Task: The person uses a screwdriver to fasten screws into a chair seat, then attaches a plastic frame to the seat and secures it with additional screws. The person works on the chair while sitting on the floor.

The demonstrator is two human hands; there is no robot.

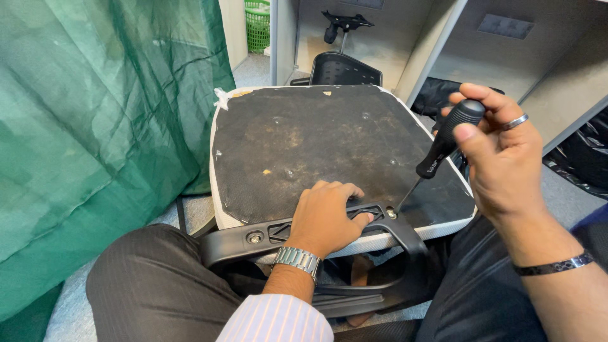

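Note:
An upturned chair seat (316,136), its underside covered in dirty black fabric with a white edge, lies across my lap. A black plastic armrest bracket (253,237) runs along its near edge. My left hand (326,215) presses down on the bracket, a metal watch on the wrist. My right hand (500,155), with a ring and a dark bracelet, grips the black handle of a screwdriver (443,142). The screwdriver's tip rests at a screw (392,214) at the bracket's right end. Another screw (254,238) sits at the bracket's left part.
A green curtain (95,126) hangs close on the left. Beyond the seat stand a black chair back (345,68) and a chair base (345,24), grey desk panels (437,50) and a green basket (256,25). Grey carpet covers the floor.

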